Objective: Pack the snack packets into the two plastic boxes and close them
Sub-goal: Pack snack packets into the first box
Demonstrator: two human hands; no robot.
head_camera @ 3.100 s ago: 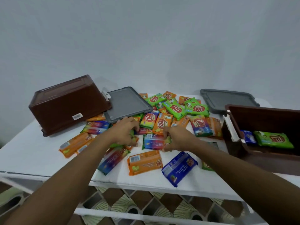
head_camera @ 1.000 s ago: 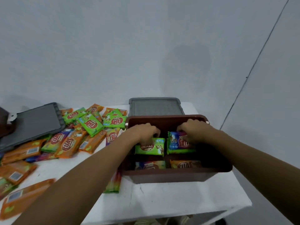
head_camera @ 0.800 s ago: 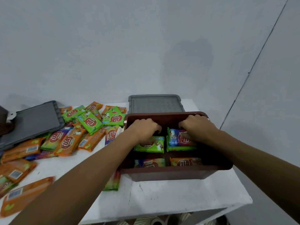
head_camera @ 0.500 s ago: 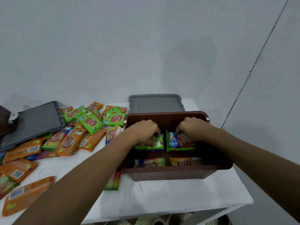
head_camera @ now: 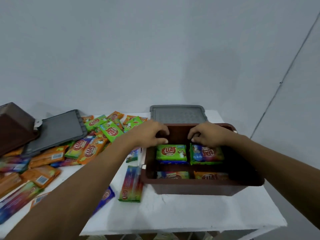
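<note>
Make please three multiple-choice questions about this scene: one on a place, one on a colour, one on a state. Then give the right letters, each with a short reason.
1. Where does the grey lid nearest the open brown box lie?
A. On top of the box
B. On the table, behind the box
C. Under the box

2. What colour is the far-left packet in the box, just below the left hand?
A. Green
B. White
C. Black

3. In what state is this box?
A. Closed with a lid
B. Open and empty
C. Open, with packets inside

Answers:
1 B: the lid lies flat past the box's far wall.
2 A: its wrapper is bright green.
3 C: no lid covers it and packets show inside.
</note>
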